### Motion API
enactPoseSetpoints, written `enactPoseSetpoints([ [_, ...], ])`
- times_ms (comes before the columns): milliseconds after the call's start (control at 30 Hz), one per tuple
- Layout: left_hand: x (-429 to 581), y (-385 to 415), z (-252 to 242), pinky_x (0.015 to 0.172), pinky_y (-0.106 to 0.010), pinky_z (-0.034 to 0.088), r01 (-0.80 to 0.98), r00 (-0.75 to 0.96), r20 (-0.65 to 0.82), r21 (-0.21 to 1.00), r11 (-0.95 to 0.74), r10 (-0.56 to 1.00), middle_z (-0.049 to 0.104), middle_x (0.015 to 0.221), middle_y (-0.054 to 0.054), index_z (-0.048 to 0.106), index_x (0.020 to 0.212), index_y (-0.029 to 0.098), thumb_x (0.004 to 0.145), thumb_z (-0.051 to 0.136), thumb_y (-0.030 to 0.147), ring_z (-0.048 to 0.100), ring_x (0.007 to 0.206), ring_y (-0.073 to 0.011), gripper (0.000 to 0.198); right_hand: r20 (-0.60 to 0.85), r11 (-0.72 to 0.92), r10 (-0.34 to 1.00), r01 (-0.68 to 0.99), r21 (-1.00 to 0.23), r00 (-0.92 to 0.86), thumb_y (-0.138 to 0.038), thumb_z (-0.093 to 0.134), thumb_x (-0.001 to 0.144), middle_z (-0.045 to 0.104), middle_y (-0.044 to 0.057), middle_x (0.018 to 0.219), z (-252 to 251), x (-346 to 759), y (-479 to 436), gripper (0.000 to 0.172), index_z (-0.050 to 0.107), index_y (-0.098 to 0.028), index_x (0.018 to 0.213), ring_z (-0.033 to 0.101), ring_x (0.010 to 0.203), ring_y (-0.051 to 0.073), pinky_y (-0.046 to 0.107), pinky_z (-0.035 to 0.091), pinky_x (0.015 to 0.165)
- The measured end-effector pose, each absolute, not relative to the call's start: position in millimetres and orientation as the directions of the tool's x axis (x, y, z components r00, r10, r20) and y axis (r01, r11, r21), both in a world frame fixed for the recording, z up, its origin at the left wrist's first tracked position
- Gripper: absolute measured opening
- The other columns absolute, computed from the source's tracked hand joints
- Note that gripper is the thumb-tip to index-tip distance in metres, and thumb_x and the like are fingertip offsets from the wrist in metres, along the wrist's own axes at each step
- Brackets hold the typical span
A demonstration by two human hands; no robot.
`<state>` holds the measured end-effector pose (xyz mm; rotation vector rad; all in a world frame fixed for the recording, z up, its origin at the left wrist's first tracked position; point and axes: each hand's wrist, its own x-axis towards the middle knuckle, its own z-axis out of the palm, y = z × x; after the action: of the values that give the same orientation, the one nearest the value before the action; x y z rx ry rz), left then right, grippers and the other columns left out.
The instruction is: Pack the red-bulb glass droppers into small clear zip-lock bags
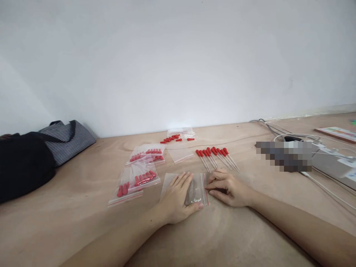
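A clear zip-lock bag (pixel 198 187) with a red line along its right edge lies flat on the table. My left hand (pixel 178 196) rests open on it, fingers stretched out and pressing the bag down. At the bag's right edge, the fingers of my right hand (pixel 228 188) are bent and pinched on the zip end. No contents show in the part of the bag that I can see. Just beyond my right hand lie several droppers (pixel 215 154) with red rubber bulbs and thin clear tubes, fanned out side by side.
Filled zip bags of red-bulbed droppers (pixel 143 178) overlap on the left. Farther back are another flat bag (pixel 180 155) and loose droppers (pixel 171 139) near the wall. A black bag (pixel 25 167) stands far left; cables (pixel 328 185) and a laptop (pixel 330 163) are right.
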<state>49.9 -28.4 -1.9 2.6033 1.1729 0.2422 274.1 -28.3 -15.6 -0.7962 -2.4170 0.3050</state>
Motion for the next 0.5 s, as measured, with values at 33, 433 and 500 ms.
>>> enactPoseSetpoints([
  [33, 50.2, -28.3, -2.3, 0.104, -0.044, 0.017, 0.709, 0.651, 0.044, 0.321, -0.628, 0.758, 0.026, 0.139, -0.016, 0.025, 0.132, 0.009, 0.074, 0.05, 0.055, 0.019, 0.128, -0.0269, 0.078, 0.442, 0.799, 0.599, 0.467, -0.378, -0.668, -0.023, 0.048, 0.081, 0.059, 0.007, 0.087, -14.8, 273.2, -29.0, 0.018, 0.063, -0.019, 0.09, 0.051, 0.081, 0.016, 0.034, 0.039, 0.074],
  [433, 50.8, -28.3, -3.6, 0.104, -0.044, 0.019, 0.727, 0.63, 0.041, 0.319, -0.608, 0.775, 0.027, 0.138, -0.017, 0.025, 0.132, 0.006, 0.072, 0.051, 0.056, 0.02, 0.128, -0.0281, 0.082, 0.434, 0.818, 0.561, 0.389, -0.424, -0.705, -0.023, 0.05, 0.08, 0.065, 0.006, 0.089, -12.6, 275.2, -27.6, 0.018, 0.064, -0.02, 0.091, 0.053, 0.089, 0.018, 0.037, 0.04, 0.081],
  [500, 50.9, -27.6, -4.0, 0.104, -0.044, 0.019, 0.724, 0.635, 0.044, 0.314, -0.614, 0.771, 0.027, 0.138, -0.018, 0.026, 0.131, 0.005, 0.073, 0.051, 0.057, 0.02, 0.128, -0.0284, 0.082, 0.427, 0.814, 0.564, 0.387, -0.434, -0.707, -0.023, 0.048, 0.081, 0.064, 0.006, 0.093, -12.6, 274.7, -28.0, 0.021, 0.063, -0.02, 0.096, 0.053, 0.09, 0.018, 0.037, 0.039, 0.082],
])
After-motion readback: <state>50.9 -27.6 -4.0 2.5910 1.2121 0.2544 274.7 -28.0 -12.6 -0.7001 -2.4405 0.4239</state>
